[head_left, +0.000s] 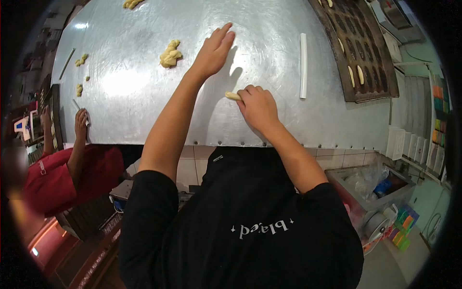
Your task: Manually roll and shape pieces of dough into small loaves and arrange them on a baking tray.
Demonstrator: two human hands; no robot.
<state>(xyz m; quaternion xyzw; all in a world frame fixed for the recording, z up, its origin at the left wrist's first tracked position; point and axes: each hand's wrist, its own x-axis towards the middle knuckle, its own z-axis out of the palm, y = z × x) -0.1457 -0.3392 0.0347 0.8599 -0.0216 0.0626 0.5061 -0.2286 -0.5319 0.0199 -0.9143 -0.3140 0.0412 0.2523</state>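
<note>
My left hand [213, 50] is stretched out over the shiny metal table [269, 43], fingers extended and holding nothing, just right of a cluster of pale dough lumps [170, 54]. Lower and to the right, my right hand [255, 107] has its fingers curled on a short pale dough roll [231, 96]; one end pokes out past the thumb. A long white rod [303, 65] lies to the right of that hand.
A dark moulded tray [378, 94] with several dough pieces sits at the right. Dough lumps [79, 89] and a thin rod [67, 62] lie at the left, where a co-worker in red [96, 173] works. A metal bin [356, 178] stands below the table's right edge.
</note>
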